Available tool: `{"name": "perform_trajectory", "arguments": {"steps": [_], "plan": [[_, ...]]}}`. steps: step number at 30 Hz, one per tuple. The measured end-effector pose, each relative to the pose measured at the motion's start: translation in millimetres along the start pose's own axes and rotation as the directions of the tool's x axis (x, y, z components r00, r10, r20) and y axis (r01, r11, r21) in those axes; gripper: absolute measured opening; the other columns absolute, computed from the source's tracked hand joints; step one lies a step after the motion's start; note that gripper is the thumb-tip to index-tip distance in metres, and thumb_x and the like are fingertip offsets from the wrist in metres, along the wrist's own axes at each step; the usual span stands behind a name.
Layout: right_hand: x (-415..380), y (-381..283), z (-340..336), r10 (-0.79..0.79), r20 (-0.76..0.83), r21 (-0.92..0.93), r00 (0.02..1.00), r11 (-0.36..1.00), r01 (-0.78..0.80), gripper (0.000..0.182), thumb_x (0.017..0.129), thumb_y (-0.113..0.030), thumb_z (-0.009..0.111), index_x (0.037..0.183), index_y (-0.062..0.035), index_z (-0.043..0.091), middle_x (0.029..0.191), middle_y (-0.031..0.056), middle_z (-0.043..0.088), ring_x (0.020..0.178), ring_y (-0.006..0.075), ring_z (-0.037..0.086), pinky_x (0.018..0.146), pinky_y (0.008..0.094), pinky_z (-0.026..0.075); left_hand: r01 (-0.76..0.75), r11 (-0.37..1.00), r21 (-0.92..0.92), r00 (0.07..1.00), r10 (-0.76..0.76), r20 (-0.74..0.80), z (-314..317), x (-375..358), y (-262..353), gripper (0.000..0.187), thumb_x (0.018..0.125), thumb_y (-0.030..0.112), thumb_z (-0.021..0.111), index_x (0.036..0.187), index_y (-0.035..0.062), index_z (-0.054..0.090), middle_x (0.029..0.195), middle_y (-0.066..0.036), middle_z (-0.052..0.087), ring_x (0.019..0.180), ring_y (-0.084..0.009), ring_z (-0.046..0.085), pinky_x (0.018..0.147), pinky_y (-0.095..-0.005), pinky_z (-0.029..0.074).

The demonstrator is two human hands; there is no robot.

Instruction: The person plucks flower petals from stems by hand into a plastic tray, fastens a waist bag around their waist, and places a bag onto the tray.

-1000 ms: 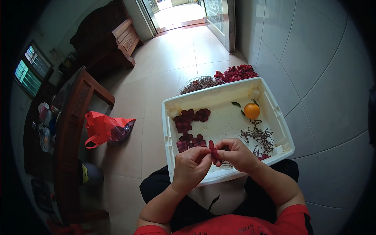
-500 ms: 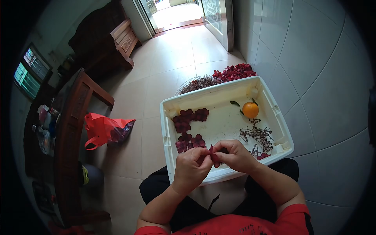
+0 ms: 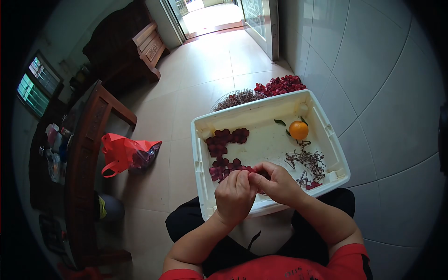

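Observation:
My left hand [image 3: 234,195] and my right hand [image 3: 277,185] meet over the near side of a white plastic tub [image 3: 195,144]. Fingers of both hands pinch a dark red flower [image 3: 249,169], mostly covered by them. To the left inside the tub lie dark red artificial-looking flowers in two groups, an upper cluster [image 3: 223,139] and a lower cluster [image 3: 219,170] close to my left hand. Right of my right hand is a tangle of thin brown stems [image 3: 311,162], with a small red piece [image 3: 313,185] below it. An orange [image 3: 298,130] with green leaves sits in the far right corner.
Behind the tub are a clear basket of brown stems [image 3: 239,98] and a heap of red flowers [image 3: 281,86]. A red bag [image 3: 116,151] stands on the floor at left, beside a dark wooden table [image 3: 100,105]. A tiled wall [image 3: 392,121] runs along the right.
My left hand has turned and moved slightly right, its fingers now folded closer against the right hand. The red flower between them is more hidden than before.

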State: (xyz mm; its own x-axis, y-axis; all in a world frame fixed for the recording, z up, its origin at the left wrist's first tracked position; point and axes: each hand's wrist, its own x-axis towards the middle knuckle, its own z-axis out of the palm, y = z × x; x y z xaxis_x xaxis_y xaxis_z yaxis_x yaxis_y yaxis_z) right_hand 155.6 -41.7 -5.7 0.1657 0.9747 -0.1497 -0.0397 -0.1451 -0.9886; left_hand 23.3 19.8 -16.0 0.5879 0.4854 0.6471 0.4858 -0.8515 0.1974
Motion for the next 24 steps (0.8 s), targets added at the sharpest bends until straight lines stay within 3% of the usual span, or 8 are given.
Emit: {"name": "perform_trajectory", "arguments": {"steps": [4,10,12,14,15,19,24], "plan": [[0.3,-0.3,-0.2,-0.017,0.003,-0.135,1.0,0.991,0.017,0.013,0.092,-0.011,0.052,0.094,-0.0001,0.057,0.079,0.0055,0.059,0.064,0.0085,0.051,0.059,0.0189,0.045,-0.013,1.0,0.009,0.999,0.014,-0.037,0.2,-0.4,1.0,0.021,0.067,-0.002,0.066,0.086,0.0015,0.058,0.077,-0.009,0.059,0.055,-0.0197,0.053,0.049,-0.0274,0.044],[2.7,10.7,-0.5,-0.006,0.022,-0.019,1.0,1.0,0.006,0.012,0.092,-0.01,0.05,0.093,-0.0001,0.056,0.077,0.0054,0.058,0.064,0.0085,0.05,0.058,0.0189,0.043,0.06,0.982,-0.18,0.998,-0.058,0.013,-7.1,0.6,1.4,0.013,0.076,0.002,0.063,0.087,0.0002,0.058,0.076,-0.009,0.06,0.058,-0.018,0.056,0.052,-0.0266,0.046],[1.8,9.5,0.0,0.008,0.019,0.048,1.0,0.999,-0.008,0.012,0.092,-0.01,0.049,0.093,0.0002,0.056,0.076,0.0052,0.058,0.063,0.0086,0.05,0.058,0.0188,0.043,0.428,0.728,-0.536,0.904,-0.346,0.251,-13.1,1.8,-1.0,0.012,0.078,0.002,0.064,0.089,-0.0013,0.059,0.077,-0.009,0.062,0.061,-0.0157,0.058,0.055,-0.025,0.048],[1.4,9.7,1.5,0.019,0.02,0.119,1.0,0.993,-0.022,0.012,0.092,-0.009,0.049,0.093,0.0004,0.055,0.074,0.005,0.058,0.063,0.0087,0.05,0.058,0.0186,0.043,0.701,0.248,-0.669,0.693,-0.456,0.558,-17.3,1.5,-4.9,0.012,0.08,0.002,0.064,0.091,-0.0028,0.06,0.078,-0.009,0.063,0.065,-0.0134,0.06,0.057,-0.0234,0.049],[1.4,9.9,1.6,0.02,0.021,0.119,1.0,0.993,-0.022,0.012,0.092,-0.009,0.049,0.093,0.0004,0.055,0.074,0.005,0.058,0.063,0.0087,0.05,0.058,0.0186,0.043,0.702,0.248,-0.668,0.693,-0.457,0.558,-17.5,1.4,-6.3,0.012,0.08,0.002,0.064,0.091,-0.0028,0.06,0.078,-0.009,0.063,0.065,-0.0134,0.06,0.057,-0.0234,0.049],[1.0,12.3,1.9,0.037,0.025,0.152,0.999,0.988,-0.04,0.012,0.093,-0.009,0.049,0.091,0.0007,0.055,0.073,0.005,0.058,0.064,0.0087,0.051,0.059,0.0187,0.044,0.749,-0.125,-0.651,0.57,-0.38,0.729,-14.4,0.4,-12.7,0.007,0.085,-0.002,0.058,0.092,-0.0026,0.06,0.076,-0.009,0.063,0.064,-0.0149,0.06,0.059,-0.0235,0.05],[0.1,15.5,0.8,0.045,0.039,0.142,0.998,0.989,-0.05,0.012,0.092,-0.009,0.049,0.09,0.0004,0.055,0.074,0.0053,0.058,0.065,0.0091,0.051,0.058,0.0192,0.043,0.752,-0.222,-0.62,0.536,-0.341,0.772,-9.8,-2.3,-15.1,0.007,0.083,-0.003,0.059,0.09,-0.0016,0.06,0.076,-0.01,0.063,0.061,-0.0155,0.059,0.058,-0.0234,0.05]]}}
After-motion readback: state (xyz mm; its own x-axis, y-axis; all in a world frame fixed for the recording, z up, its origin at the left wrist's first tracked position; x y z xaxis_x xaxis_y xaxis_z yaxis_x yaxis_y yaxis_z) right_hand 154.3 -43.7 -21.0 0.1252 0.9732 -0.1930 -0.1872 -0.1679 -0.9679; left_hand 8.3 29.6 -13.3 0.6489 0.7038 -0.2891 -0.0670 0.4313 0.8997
